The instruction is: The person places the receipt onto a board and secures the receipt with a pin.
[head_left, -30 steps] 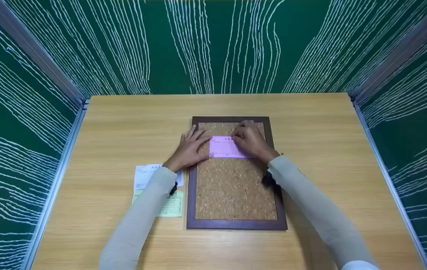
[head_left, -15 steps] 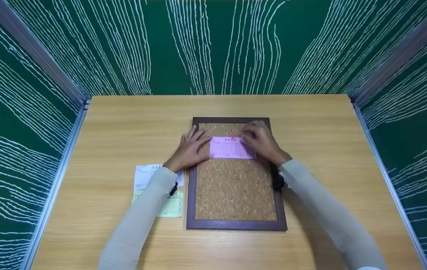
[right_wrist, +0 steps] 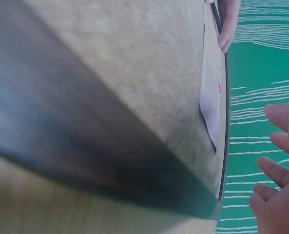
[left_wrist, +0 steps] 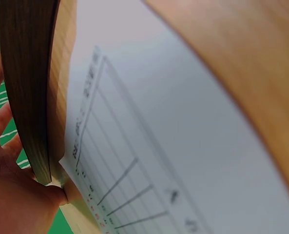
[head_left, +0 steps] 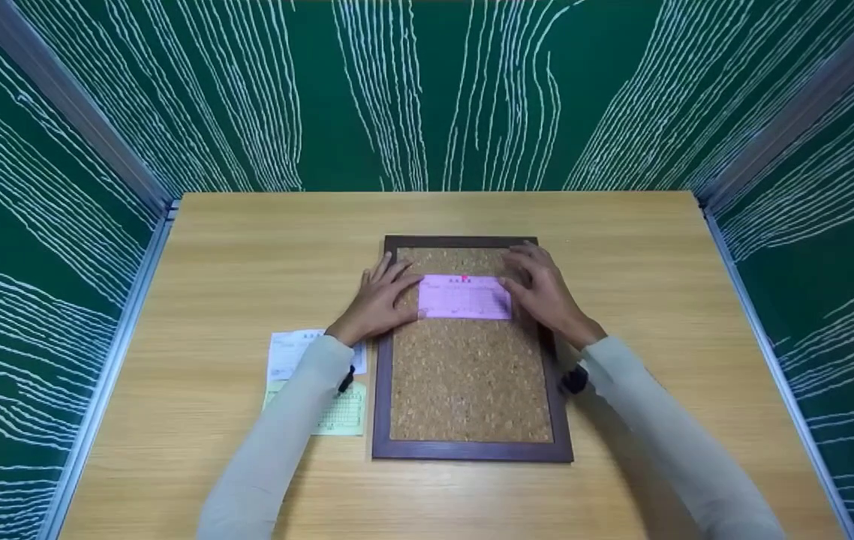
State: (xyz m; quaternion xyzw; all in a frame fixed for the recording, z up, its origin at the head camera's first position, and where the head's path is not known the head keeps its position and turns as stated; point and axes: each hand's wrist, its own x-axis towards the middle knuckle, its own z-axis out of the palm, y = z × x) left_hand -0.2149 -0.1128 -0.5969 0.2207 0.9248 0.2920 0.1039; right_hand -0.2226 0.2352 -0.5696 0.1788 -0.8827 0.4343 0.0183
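A printed pink paper slip [head_left: 464,304] lies across the upper part of a framed cork board [head_left: 472,382]. At the middle of the slip's top edge sits a small bright pink push pin [head_left: 464,277]. My left hand [head_left: 374,306] rests over the board's left frame, thumb and forefinger spread, their tips at the slip's left edge. Beside the slip's right edge is my right hand [head_left: 551,298], fingers loosely bent and apart, holding nothing. In the right wrist view those fingers [right_wrist: 276,173] are spread, and the slip's near corner lifts slightly off the cork.
Left of the board a white printed slip [head_left: 288,352] and a green gridded slip [head_left: 344,412] lie on the wooden table [head_left: 172,420], partly covered by the left sleeve. Green walls [head_left: 442,90] with white lines stand behind and at both sides.
My right hand has let go of the pink push pin and moved right, its fingers opening beside the slip's right edge. The pin now shows. My left hand stays in place.
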